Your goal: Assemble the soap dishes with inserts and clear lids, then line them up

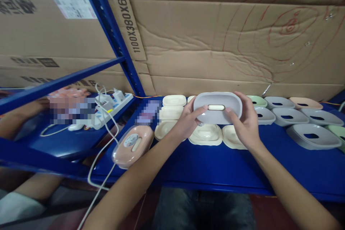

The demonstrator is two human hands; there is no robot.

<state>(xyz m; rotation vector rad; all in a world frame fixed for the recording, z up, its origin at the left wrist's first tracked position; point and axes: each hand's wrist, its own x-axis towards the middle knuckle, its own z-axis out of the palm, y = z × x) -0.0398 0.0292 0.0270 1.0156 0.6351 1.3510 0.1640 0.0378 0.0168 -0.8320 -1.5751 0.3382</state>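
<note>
Hands first: I've got my left hand [185, 120] and right hand [244, 122] both clamped on the grey lid [217, 107], one at each end, thumbs pressed on its top face either side of the cream insert [216, 107] in the centre slot. Lid is held off the blue table [215, 165], tilted toward me. Directly below the grip, cream trays [205, 134] lie flat on the table, more of them stacked just behind my left hand. Left of the grip and nearer to me, a pink lid [132, 146] with a round sticker sits at the table edge, a white cable [104, 151] hanging past it. Right of the grip, grey lids [312, 136] in rows, with a green one [257, 100] and a pink one mixed in. Farther left, white power strip [113, 106] with plugs on the next shelf. Behind everything, cardboard boxes [215, 43] and a blue rack post [113, 32].
</note>
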